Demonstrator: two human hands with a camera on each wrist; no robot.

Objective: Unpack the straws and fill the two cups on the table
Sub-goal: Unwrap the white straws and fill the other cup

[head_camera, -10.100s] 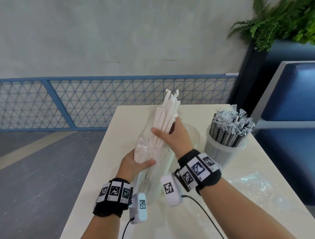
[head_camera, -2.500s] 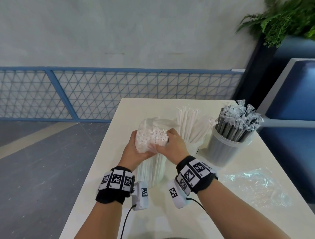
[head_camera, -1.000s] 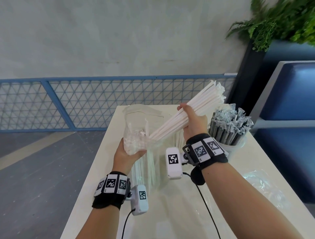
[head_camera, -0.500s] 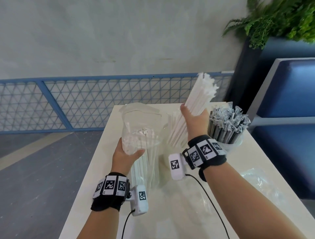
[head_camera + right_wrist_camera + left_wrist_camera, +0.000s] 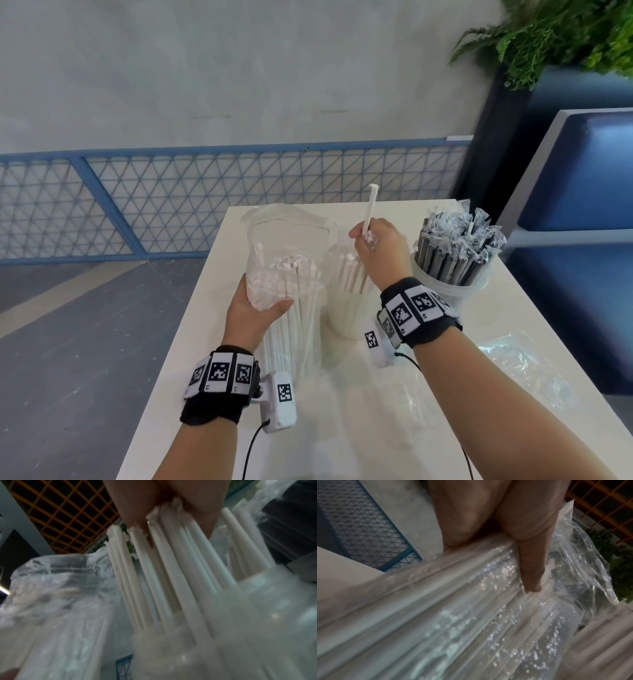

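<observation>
**Straw transfer: bag to cup, white batch**

Status: 2 cups on the counter (image 5: 342, 428). The far-right cup (image 5: 448, 291) is packed w/ dark wrapped straws (image 5: 455, 243), upright, and looks full. The near cup (image 5: 346, 308) holds a partial load of white straws (image 5: 349, 274), standing roughly upright and fanning a little.

Left hand (image 5: 253, 308): fingers and thumb curled round the clear plastic bag (image 5: 291, 260), approx. mid-height. Bag stands upright w/ its base on the counter and its mouth open at top. Remaining white straws inside run vertical; the left wrist view shows the thumb pressing film against them.

Right hand (image 5: 380, 253): above the near cup, fingertips closed on the top ends of the white straws; 1 straw (image 5: 370, 209) sticks up past the knuckles. The right wrist view confirms several straw tops bunched under the fingers.

Key relation: bag is just left of the near cup, nearly touching. Long axes of bagged straws and cup are parallel, both vertical. Right hand is nearer the cup; left hand is nearer the bag and keeps its mouth presented.

Judgement: black cup done; white cup approx. part-filled. Next move likely needs the right hand to let go, cross left to the bag mouth, and pull straight up.

Also present: loose film wrap (image 5: 520, 363) on the counter, right side.
</observation>
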